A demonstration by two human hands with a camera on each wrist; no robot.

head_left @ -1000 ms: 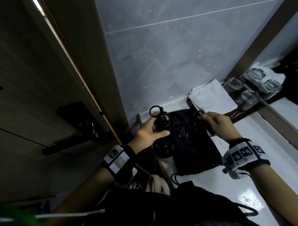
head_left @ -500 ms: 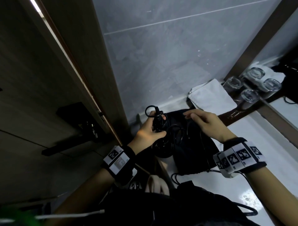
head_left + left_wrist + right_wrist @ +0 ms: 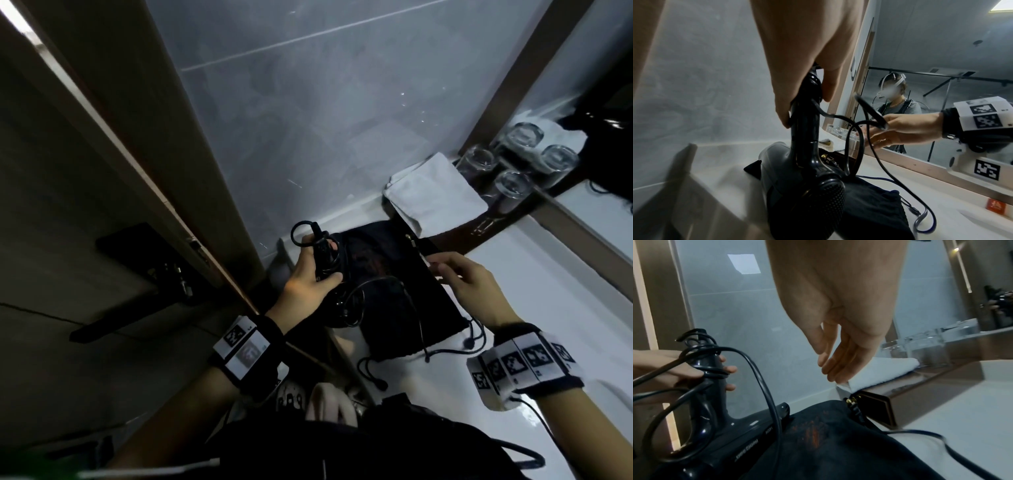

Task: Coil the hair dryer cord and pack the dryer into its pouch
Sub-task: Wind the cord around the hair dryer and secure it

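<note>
The black hair dryer point(image 3: 330, 308) stands nose-down on the black pouch point(image 3: 394, 291), which lies flat on the white counter. My left hand point(image 3: 317, 274) grips the dryer's handle point(image 3: 803, 113), with several turns of the black cord point(image 3: 705, 368) wound round it. Loose cord loops point(image 3: 859, 129) hang off the handle toward the right. The plug point(image 3: 854, 404) with gold prongs lies at the pouch's far edge. My right hand point(image 3: 455, 274) hovers over the pouch's right side with its fingers point(image 3: 836, 363) straight, holding nothing.
A folded white towel point(image 3: 435, 198) lies on a dark tray point(image 3: 877, 408) just behind the pouch, with several glasses point(image 3: 510, 181) beside a mirror. The tiled wall stands close behind. The pouch's drawstrings point(image 3: 472, 342) trail on the counter point(image 3: 548, 308). A small orange box point(image 3: 996, 207) sits right.
My right hand carried a cord loop left to the handle, let it go, and has drawn back to the right, empty. The left hand has kept its grip on the handle.
</note>
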